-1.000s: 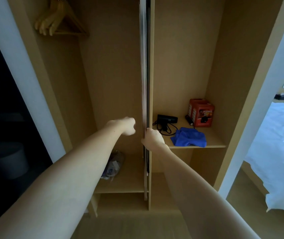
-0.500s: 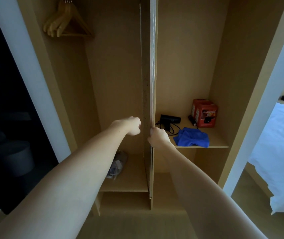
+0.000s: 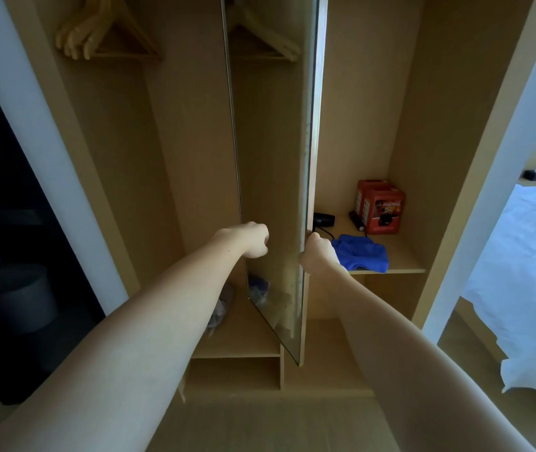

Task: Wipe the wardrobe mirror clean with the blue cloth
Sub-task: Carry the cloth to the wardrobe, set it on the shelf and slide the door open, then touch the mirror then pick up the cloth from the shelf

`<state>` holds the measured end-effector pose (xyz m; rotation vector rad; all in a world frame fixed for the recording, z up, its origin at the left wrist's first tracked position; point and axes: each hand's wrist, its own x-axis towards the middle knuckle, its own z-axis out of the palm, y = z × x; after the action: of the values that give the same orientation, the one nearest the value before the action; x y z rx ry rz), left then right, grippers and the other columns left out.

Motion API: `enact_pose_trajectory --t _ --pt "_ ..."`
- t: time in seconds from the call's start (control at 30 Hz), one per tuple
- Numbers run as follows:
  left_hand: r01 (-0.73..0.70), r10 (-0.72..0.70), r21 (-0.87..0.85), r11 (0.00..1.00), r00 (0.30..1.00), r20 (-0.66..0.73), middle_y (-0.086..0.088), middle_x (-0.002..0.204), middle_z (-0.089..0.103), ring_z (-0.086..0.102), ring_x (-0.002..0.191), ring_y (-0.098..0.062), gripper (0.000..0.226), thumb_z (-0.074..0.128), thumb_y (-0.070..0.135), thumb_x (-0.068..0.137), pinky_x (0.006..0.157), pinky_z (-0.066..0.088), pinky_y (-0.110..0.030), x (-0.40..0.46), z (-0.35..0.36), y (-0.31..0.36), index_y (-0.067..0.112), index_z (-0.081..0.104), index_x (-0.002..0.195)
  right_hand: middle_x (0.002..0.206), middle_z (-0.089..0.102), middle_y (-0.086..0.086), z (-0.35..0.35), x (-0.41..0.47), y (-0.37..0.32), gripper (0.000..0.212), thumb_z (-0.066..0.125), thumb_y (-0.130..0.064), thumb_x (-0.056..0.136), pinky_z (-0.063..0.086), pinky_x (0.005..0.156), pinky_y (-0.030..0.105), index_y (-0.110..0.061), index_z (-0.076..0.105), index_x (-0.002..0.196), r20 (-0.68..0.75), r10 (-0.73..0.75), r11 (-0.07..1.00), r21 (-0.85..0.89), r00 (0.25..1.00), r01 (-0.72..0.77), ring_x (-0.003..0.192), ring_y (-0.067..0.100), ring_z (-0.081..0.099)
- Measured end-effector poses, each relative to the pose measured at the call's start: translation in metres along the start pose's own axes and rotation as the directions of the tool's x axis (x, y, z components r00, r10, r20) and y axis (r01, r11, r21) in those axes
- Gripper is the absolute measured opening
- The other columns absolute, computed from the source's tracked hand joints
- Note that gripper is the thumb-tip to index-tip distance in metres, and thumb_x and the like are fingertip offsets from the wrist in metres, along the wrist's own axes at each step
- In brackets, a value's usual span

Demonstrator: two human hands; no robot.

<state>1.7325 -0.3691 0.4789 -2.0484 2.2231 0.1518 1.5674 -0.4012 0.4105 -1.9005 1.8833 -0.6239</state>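
Both hands are reaching to the wardrobe mirror (image 3: 273, 190): the right hand (image 3: 317, 254) is gripping its outer edge, the left hand (image 3: 253, 238) is hanging curled in a fist beside its inner edge, holding nothing. Meanwhile the blue cloth (image 3: 362, 252) is lying crumpled on the shelf (image 3: 400, 264), near a red box (image 3: 380, 207).

Both bare forearms reach forward and slightly inward, elbows out of view; the left hand (image 3: 249, 240) is curled into a loose fist, knuckles forward, holding nothing visible; the right hand (image 3: 317, 254) is closed, fingers wrapped round the edge of the mirror panel (image 3: 273, 177), wrist straight.
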Motion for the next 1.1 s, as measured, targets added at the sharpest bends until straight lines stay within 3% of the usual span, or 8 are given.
enact_pose_trajectory --t 0.3,0.47,0.63,0.73,0.83,0.97,1.03,1.1 --pt "-0.007 0.007 0.007 1.0 1.0 0.023 -0.004 0.11 0.054 0.059 0.092 -0.028 0.02 0.046 0.02 0.093 0.076 0.045 -0.034 0.016 -0.001 -0.005 0.018 0.06 0.107 0.115 0.062 0.015 -0.019 0.021 0.018 0.031 0.048 0.0 0.09 0.039 0.055 0.03 -0.008 0.052 0.12 -0.02 0.068 0.998 -0.008 0.997 -0.068 0.085 0.027 0.053" --pt "-0.035 0.036 -0.002 0.999 0.999 0.04 -0.006 0.121 0.056 0.059 0.1 -0.027 0.032 0.045 0.021 0.095 0.088 0.052 -0.042 0.028 -0.007 -0.016 0.016 0.056 0.125 0.122 0.059 0.018 -0.026 0.029 0.018 0.032 0.041 0.0 0.096 0.046 0.074 0.041 -0.004 0.047 0.127 -0.179 0.2 0.979 0.013 0.963 -0.201 0.108 0.037 0.059" --pt "-0.053 0.053 -0.001 0.999 0.998 0.029 -0.008 0.107 0.06 0.061 0.089 -0.025 0.022 0.046 0.019 0.092 0.073 0.048 -0.033 0.044 -0.013 -0.035 0.014 0.062 0.107 0.098 0.063 0.009 -0.022 0.036 0.009 0.007 0.057 -0.008 0.089 0.052 0.075 0.038 -0.011 0.055 0.096 -0.225 0.295 0.955 0.055 0.929 -0.29 0.09 0.03 0.061" --pt "-0.065 0.065 0.006 0.998 0.997 0.037 -0.006 0.107 0.061 0.062 0.089 -0.022 0.023 0.048 0.02 0.092 0.077 0.052 -0.035 0.051 -0.011 -0.044 0.014 0.063 0.109 0.093 0.061 0.01 -0.022 0.043 0.01 0.011 0.061 -0.01 0.088 0.056 0.079 0.041 -0.008 0.052 0.093 -0.226 0.389 0.911 0.235 0.893 -0.338 0.09 0.031 0.063" --pt "-0.054 0.055 -0.03 0.998 0.998 0.033 -0.004 0.109 0.058 0.061 0.092 -0.024 0.021 0.048 0.021 0.093 0.083 0.052 -0.038 0.058 -0.01 -0.053 0.019 0.06 0.111 0.095 0.068 0.015 -0.021 0.052 0.013 0.018 0.061 -0.013 0.088 0.059 0.079 0.044 -0.002 0.063 0.102 -0.205 0.437 0.859 0.383 0.875 -0.339 0.087 0.036 0.068" --pt "-0.069 0.07 -0.046 0.997 0.997 0.038 -0.007 0.116 0.056 0.058 0.098 -0.027 0.025 0.046 0.021 0.096 0.075 0.046 -0.035 0.064 -0.011 -0.058 0.016 0.058 0.117 0.095 0.065 0.013 -0.02 0.057 0.01 0.027 0.056 -0.009 0.088 0.049 0.067 0.033 0.0 0.062 0.113 -0.172 0.325 0.928 0.247 0.93 -0.278 0.088 0.032 0.063" --pt "-0.08 0.082 -0.049 0.996 0.996 0.042 -0.006 0.115 0.059 0.06 0.097 -0.027 0.025 0.047 0.021 0.095 0.08 0.047 -0.037 0.068 -0.011 -0.061 0.015 0.06 0.115 0.091 0.06 0.01 -0.017 0.057 0.003 0.046 0.055 -0.01 0.087 0.044 0.057 0.03 0.002 0.051 0.132 -0.11 0.247 0.966 0.104 0.963 -0.236 0.075 0.025 0.058" --pt "-0.086 0.088 -0.057 0.995 0.995 0.036 -0.006 0.109 0.062 0.061 0.087 -0.026 0.021 0.047 0.02 0.092 0.078 0.047 -0.036 0.071 -0.01 -0.065 0.014 0.061 0.107 0.104 0.058 0.014 -0.011 0.059 -0.001 0.074 0.053 -0.01 0.086 0.035 0.046 0.028 -0.001 0.024 0.152 -0.038 0.176 0.984 -0.023 0.984 -0.177 0.065 0.021 0.049"
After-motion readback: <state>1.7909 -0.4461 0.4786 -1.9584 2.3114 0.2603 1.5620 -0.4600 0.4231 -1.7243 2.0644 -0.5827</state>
